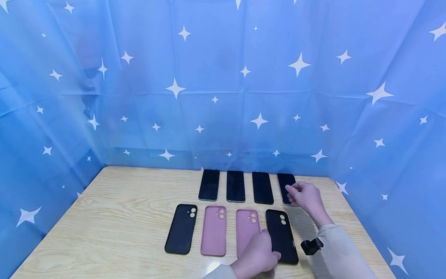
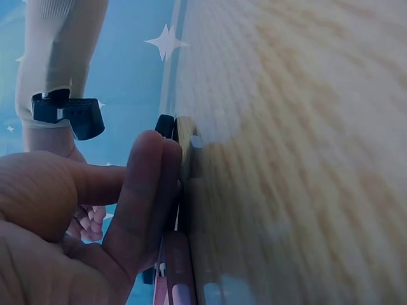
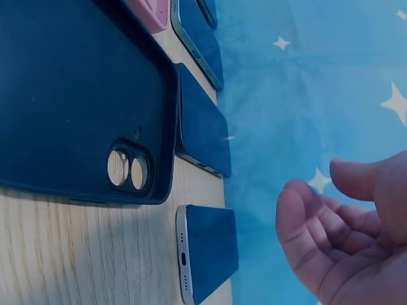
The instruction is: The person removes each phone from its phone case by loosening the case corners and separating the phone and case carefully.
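Observation:
At the right end of the front row is a black phone case (image 1: 283,242) with its inside facing up and camera holes at the top. My left hand (image 1: 257,254) grips its lower left edge, thumb at the lower corner and fingers along the side. In the right wrist view, the black case (image 3: 76,95) looms large. My right hand (image 1: 306,195) hangs loosely curled over the rightmost phone (image 1: 283,181), partly hiding it. Nothing is between its fingers, and in the right wrist view the hand (image 3: 343,235) shows apart from the white-edged phone (image 3: 213,251).
Left of the held case lie a pink case (image 1: 246,228), another pink case (image 1: 213,232) and a black case (image 1: 181,228). Behind them are three more dark phones, including the leftmost phone (image 1: 209,185). A starry blue curtain (image 1: 223,77) surrounds the wooden table (image 1: 115,217).

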The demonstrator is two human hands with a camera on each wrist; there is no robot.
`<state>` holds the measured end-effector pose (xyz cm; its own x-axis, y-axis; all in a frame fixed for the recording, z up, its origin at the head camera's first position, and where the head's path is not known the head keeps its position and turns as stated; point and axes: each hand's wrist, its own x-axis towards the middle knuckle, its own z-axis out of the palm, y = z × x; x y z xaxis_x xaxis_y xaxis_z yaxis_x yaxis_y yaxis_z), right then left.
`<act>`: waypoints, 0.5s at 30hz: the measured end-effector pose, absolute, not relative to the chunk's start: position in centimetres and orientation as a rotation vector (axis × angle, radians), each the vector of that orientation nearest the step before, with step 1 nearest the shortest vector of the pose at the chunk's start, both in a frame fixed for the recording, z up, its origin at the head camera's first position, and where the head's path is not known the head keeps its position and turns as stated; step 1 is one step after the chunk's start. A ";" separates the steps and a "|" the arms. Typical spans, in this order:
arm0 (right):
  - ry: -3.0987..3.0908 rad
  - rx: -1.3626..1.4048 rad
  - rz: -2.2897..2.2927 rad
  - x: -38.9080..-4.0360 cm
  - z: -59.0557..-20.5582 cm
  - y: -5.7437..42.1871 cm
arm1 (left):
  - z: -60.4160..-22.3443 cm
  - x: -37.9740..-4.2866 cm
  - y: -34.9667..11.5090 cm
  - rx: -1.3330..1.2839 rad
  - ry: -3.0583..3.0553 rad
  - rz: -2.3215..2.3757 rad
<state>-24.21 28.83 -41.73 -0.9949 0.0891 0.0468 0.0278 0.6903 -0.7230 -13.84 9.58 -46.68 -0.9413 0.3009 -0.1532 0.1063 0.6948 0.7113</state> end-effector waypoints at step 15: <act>-2.815 -0.074 1.200 -24.0 -41.8 28.4 | -46.0 -14.2 8.9 0.381 2.683 1.132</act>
<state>-24.04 28.41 -41.79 -0.9956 0.0762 0.0548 0.0132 0.6919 -0.7219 -14.23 8.89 -45.99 -0.9458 0.3129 -0.0870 0.1560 0.6727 0.7233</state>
